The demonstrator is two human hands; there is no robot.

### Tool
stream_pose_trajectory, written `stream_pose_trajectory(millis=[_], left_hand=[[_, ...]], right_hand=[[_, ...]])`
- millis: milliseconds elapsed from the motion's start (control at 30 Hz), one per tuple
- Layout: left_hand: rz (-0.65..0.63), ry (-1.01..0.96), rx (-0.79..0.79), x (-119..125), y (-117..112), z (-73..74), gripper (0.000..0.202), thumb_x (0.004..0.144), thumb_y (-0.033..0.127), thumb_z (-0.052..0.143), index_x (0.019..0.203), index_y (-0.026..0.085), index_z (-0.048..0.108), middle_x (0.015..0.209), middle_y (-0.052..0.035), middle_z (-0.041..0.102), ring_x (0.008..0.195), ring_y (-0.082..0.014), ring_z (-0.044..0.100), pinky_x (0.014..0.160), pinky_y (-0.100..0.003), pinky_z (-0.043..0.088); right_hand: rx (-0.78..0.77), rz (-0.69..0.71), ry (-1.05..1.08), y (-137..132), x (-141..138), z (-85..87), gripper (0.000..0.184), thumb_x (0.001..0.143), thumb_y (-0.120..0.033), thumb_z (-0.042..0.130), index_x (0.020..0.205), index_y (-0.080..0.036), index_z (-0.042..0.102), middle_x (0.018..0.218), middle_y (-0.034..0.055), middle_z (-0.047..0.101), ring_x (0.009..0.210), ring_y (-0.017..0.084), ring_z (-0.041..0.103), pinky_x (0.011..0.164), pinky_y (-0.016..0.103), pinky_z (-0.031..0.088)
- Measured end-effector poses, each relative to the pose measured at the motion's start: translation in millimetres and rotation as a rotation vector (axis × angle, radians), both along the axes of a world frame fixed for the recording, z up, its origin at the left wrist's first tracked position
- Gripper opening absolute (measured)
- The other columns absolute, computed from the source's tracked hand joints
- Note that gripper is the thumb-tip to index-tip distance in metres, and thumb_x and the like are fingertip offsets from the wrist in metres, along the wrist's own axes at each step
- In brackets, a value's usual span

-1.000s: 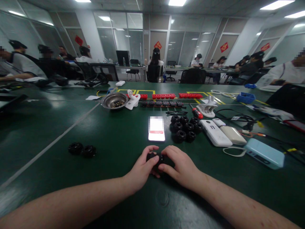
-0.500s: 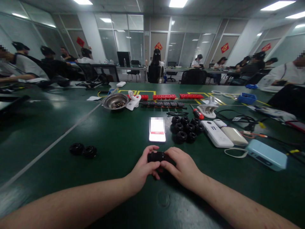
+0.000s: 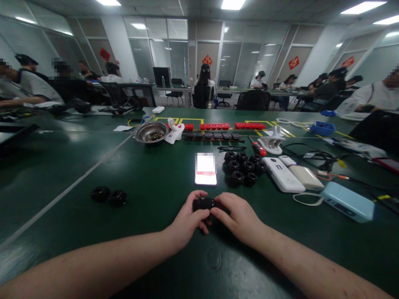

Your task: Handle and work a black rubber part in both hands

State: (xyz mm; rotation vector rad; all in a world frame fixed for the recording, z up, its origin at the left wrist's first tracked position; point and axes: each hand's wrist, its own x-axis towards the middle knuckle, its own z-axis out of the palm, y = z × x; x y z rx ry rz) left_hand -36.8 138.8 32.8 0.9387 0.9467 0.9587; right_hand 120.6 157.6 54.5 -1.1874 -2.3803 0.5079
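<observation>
Just above the green table, my left hand point(image 3: 189, 218) is closed around a short black cylindrical part point(image 3: 203, 203), its thumb along the near side. My right hand point(image 3: 238, 213) pinches the right end of that same part between thumb and fingertips. The fingers partly cover the part, so its exact kind is hard to make out. A lit phone point(image 3: 205, 178) lies just beyond my hands. To the right of the phone sits a cluster of several black wheel-like rings point(image 3: 248, 166). Two more black rings point(image 3: 109, 195) rest off to the left.
Farther back are a metal bowl point(image 3: 149, 133) with small pieces, red trays point(image 3: 215, 126), a row of black strips point(image 3: 213, 136) and a red-handled screwdriver point(image 3: 259, 148). Power banks point(image 3: 285, 175), a light blue box point(image 3: 348, 201) and cables lie at right. Other people sit around the room.
Both hands stay almost in place on the black part. It has turned or shifted very slightly between my fingers.
</observation>
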Motion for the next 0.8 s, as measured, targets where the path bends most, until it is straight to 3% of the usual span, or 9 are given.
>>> stream_pose_trajectory(millis=[100, 233, 333, 500, 700, 800], left_hand=[[0.020, -0.018, 0.015, 0.5, 2.2, -1.2, 0.030, 0.072, 0.033, 0.049, 0.096, 0.021, 0.036, 0.086, -0.0016, 0.045, 0.065, -0.0118, 0.054, 0.048, -0.024, 0.045], [0.017, 0.014, -0.001, 1.9, 3.4, -1.4, 0.028, 0.075, 0.040, 0.043, 0.093, 0.020, 0.035, 0.075, 0.0013, 0.047, 0.053, -0.0092, 0.052, 0.044, -0.022, 0.043], [0.032, -0.004, 0.001, 1.4, 1.1, 0.1, 0.024, 0.075, 0.034, 0.044, 0.094, 0.021, 0.036, 0.077, 0.0013, 0.046, 0.057, -0.0091, 0.052, 0.047, -0.023, 0.043], [0.031, -0.023, 0.011, -0.4, -1.1, 1.0, 0.031, 0.071, 0.025, 0.050, 0.099, 0.021, 0.036, 0.088, -0.0012, 0.043, 0.067, -0.0115, 0.052, 0.052, -0.025, 0.045], [0.032, 0.009, 0.008, 1.4, 2.7, -0.6, 0.026, 0.076, 0.038, 0.042, 0.094, 0.020, 0.036, 0.082, -0.0007, 0.045, 0.061, -0.0111, 0.053, 0.047, -0.024, 0.044], [0.026, 0.037, 0.000, 2.5, 2.0, -0.6, 0.025, 0.076, 0.036, 0.042, 0.093, 0.020, 0.037, 0.076, 0.0007, 0.045, 0.057, -0.0096, 0.050, 0.044, -0.022, 0.042]], right_hand=[[0.035, 0.077, 0.072, 0.7, -0.2, -2.1, 0.018, 0.078, -0.026, 0.051, 0.092, -0.016, 0.052, 0.085, 0.0051, 0.055, 0.079, 0.017, 0.051, 0.069, 0.029, 0.041], [0.056, 0.142, 0.107, 0.2, 0.6, -1.9, 0.029, 0.076, -0.023, 0.053, 0.103, -0.016, 0.047, 0.096, 0.0063, 0.054, 0.088, 0.017, 0.049, 0.077, 0.030, 0.040], [0.048, 0.078, 0.072, -0.9, 1.3, -0.2, 0.028, 0.077, -0.029, 0.051, 0.102, -0.016, 0.048, 0.092, 0.0059, 0.055, 0.084, 0.018, 0.050, 0.071, 0.031, 0.041], [0.034, 0.008, -0.001, 0.1, 0.3, -1.8, 0.016, 0.080, -0.030, 0.047, 0.080, -0.016, 0.054, 0.072, 0.0028, 0.055, 0.067, 0.016, 0.050, 0.059, 0.027, 0.040], [0.072, 0.093, 0.094, 0.9, 0.8, -3.2, 0.025, 0.077, -0.023, 0.052, 0.101, -0.017, 0.048, 0.092, 0.0056, 0.055, 0.083, 0.017, 0.051, 0.072, 0.030, 0.042], [0.065, 0.060, 0.074, -0.7, 2.0, -0.3, 0.024, 0.077, -0.029, 0.050, 0.099, -0.018, 0.049, 0.089, 0.0051, 0.056, 0.081, 0.018, 0.051, 0.068, 0.031, 0.041]])
